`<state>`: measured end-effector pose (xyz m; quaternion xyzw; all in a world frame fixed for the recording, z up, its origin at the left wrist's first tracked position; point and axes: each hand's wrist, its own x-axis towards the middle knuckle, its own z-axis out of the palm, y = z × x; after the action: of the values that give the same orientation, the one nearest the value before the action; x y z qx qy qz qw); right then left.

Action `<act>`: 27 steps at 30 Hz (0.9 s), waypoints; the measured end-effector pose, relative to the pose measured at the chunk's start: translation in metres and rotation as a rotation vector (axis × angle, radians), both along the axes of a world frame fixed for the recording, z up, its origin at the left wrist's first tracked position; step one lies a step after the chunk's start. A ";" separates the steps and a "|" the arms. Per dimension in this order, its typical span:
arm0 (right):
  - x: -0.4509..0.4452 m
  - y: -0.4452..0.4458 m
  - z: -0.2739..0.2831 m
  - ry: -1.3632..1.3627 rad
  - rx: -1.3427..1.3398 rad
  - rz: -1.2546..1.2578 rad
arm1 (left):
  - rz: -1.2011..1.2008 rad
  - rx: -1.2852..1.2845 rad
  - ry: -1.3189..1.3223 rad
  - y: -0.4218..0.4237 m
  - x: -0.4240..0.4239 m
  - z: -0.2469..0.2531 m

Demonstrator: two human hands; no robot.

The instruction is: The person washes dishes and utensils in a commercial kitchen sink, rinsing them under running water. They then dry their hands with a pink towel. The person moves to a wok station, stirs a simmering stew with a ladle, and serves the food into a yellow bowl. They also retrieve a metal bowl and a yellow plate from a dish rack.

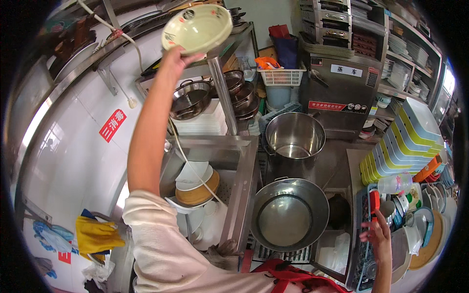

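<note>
My left hand (177, 60) is raised at the top left and grips the rim of a cream bowl (199, 31) with dark and red painted marks. My right hand (377, 230) has its fingers apart beside a blue plastic crate (361, 219) of dishes at the right. Near its fingertips is a red object (374, 201). Below my left arm, a steel sink (249, 175) holds white dishes (193, 175) and a round brown board (199, 188). A wide metal basin (289, 219) and a deep steel pot (295, 135) stand on the floor between sink and crate.
Lidded steel pans (190, 99) sit on stacked white plates beyond the sink, beside a metal post (221, 95). Stacked yellow and white containers (403, 143) rise at the right. A steel cabinet (337, 95) and dish shelves (410, 69) stand behind. A pale hose (190, 164) crosses the sink.
</note>
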<state>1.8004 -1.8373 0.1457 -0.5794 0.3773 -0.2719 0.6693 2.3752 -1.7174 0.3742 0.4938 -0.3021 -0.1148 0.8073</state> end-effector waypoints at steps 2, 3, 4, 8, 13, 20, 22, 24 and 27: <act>-0.014 0.000 -0.014 0.037 0.049 -0.131 | 0.071 -0.021 0.044 -0.014 0.045 0.027; -0.020 0.001 -0.021 0.042 0.032 -0.186 | 0.091 -0.022 0.093 -0.020 0.065 0.039; -0.026 0.003 -0.026 0.040 0.016 -0.243 | 0.094 -0.026 0.206 -0.027 0.082 0.051; -0.047 0.009 -0.049 -0.016 0.015 -0.411 | 0.051 -0.096 0.288 -0.047 0.133 0.067; -0.072 0.017 -0.060 -0.006 0.048 -0.638 | 0.102 -0.099 0.332 -0.060 0.165 0.072; -0.097 0.024 -0.063 0.007 0.151 -0.622 | 0.307 -0.202 0.209 -0.076 0.167 0.050; -0.076 0.033 -0.042 -0.009 0.193 -0.688 | 0.321 -0.197 0.190 -0.080 0.165 0.049; -0.067 0.036 -0.035 -0.020 0.211 -0.722 | 0.363 -0.171 0.257 -0.086 0.169 0.048; -0.074 0.037 -0.043 -0.032 0.191 -0.700 | 0.411 -0.153 0.311 -0.086 0.183 0.043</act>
<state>1.7259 -1.8006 0.1030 -0.3457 0.5662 -0.4571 0.5924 2.5578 -1.8037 0.4174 0.4586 -0.0759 0.0003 0.8854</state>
